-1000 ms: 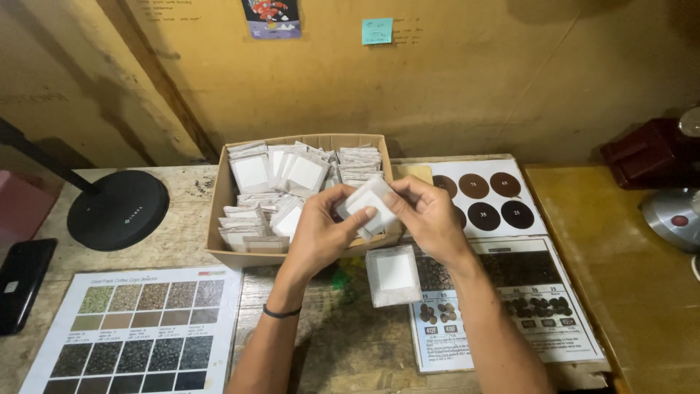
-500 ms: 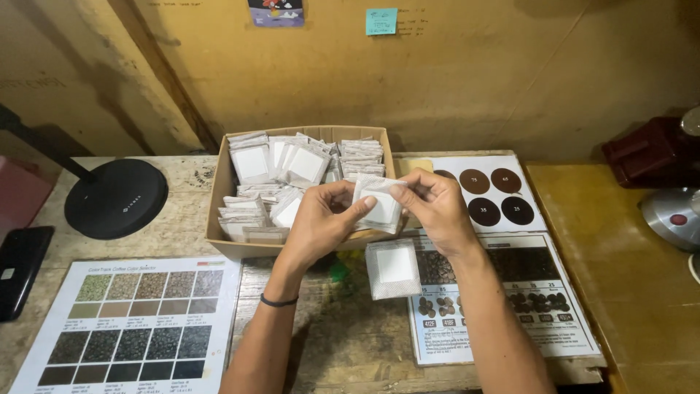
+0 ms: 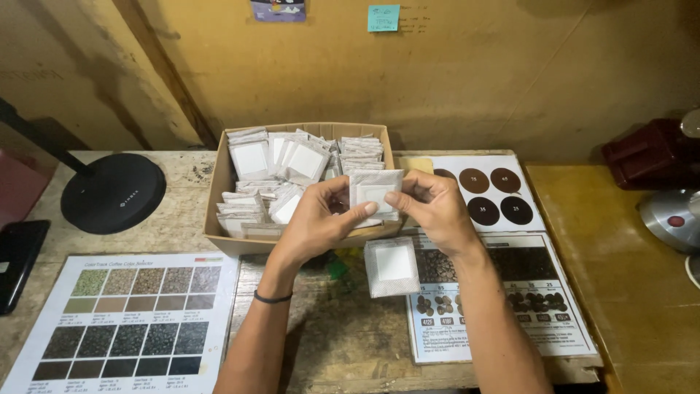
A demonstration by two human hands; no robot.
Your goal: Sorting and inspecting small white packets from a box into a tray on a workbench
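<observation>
Head view, looking down the person's forearms: nearest the camera, a laminated colour chart (image 3: 127,317) of brown and grey swatches lies flat on the worn wooden bench (image 3: 335,343) at the lower left, and a second printed chart (image 3: 503,306) with photos of coffee beans lies at the lower right, under the right forearm. A dark band (image 3: 272,298) circles the left wrist. Between the two forearms a single white filter packet (image 3: 392,266) lies flat on the bench, its edge just over the bean chart. Above it, both hands meet at the front wall of an open cardboard box (image 3: 219,182). The left hand (image 3: 317,222) and right hand (image 3: 434,208) together pinch one white packet (image 3: 375,191), held upright and facing the camera: the left thumb and forefinger close on its lower left corner, the right thumb and forefinger close on its right edge, and the remaining fingers curl behind it. The box is packed with many more white packets (image 3: 292,164), standing and leaning in rows. To the right of the box sits a card with four brown roast discs (image 3: 496,191). Far left, a round black lamp base (image 3: 113,191) rests on the bench; a blue-green sticky note (image 3: 383,17) hangs on the wall behind.
</observation>
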